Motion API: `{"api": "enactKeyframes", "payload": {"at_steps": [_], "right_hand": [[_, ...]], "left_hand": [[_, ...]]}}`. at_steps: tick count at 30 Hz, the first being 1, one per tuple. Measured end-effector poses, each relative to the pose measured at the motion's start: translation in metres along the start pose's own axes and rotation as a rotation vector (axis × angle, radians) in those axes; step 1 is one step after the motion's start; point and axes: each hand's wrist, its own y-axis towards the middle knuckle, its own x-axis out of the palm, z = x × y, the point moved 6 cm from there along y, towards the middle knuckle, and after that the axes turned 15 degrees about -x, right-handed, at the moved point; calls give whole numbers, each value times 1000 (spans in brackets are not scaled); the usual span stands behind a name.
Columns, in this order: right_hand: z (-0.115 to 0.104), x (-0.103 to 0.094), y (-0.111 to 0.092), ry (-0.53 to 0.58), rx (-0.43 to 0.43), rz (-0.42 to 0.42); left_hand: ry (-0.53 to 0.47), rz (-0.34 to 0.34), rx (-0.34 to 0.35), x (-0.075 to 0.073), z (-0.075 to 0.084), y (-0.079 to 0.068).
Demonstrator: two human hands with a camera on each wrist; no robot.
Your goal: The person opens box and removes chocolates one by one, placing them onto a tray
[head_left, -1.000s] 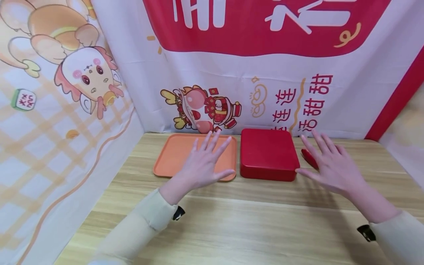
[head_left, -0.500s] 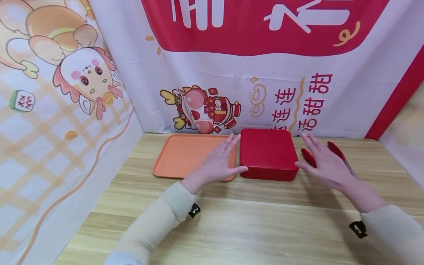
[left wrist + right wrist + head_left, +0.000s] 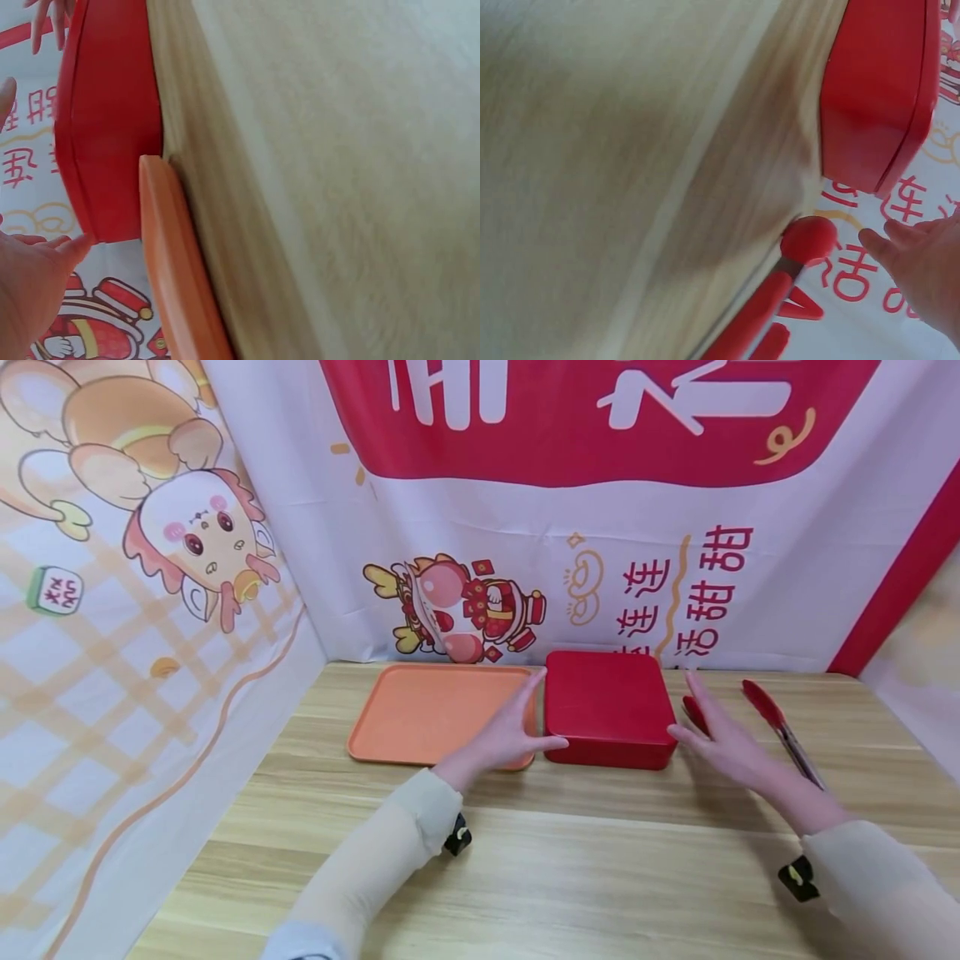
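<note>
A red lidded box (image 3: 607, 702) sits at the back of the wooden table. At its left side is my left hand (image 3: 504, 735), fingers extended and thumb near the front left edge; whether it touches the box I cannot tell. My right hand (image 3: 726, 743) reaches along the box's right side, thumb by the front right corner, fingers straight. In the right wrist view a gap shows between those fingers and the box. Red-tipped metal tongs (image 3: 780, 725) lie on the table to the right, partly hidden by the right hand.
An orange tray (image 3: 420, 714) lies left of the box, close beside it, under the left hand and forearm. Behind the table hangs a printed white and red cloth (image 3: 315, 527). Another printed cloth (image 3: 112, 710) borders the left side.
My left hand has moved right, from over the tray to the box's left side. My right hand has turned and shifted slightly left, uncovering more of the tongs. The box has not moved.
</note>
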Motion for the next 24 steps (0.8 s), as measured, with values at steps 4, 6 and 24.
{"api": "enactKeyframes", "payload": {"at_steps": [4, 6, 24], "right_hand": [[7, 5, -1, 61, 9, 18], [9, 7, -1, 85, 11, 21], [15, 26, -2, 173, 67, -6]], "left_hand": [[-28, -12, -31, 6, -5, 6], [-44, -16, -41, 8, -7, 8], [-162, -63, -50, 24, -12, 15]]}}
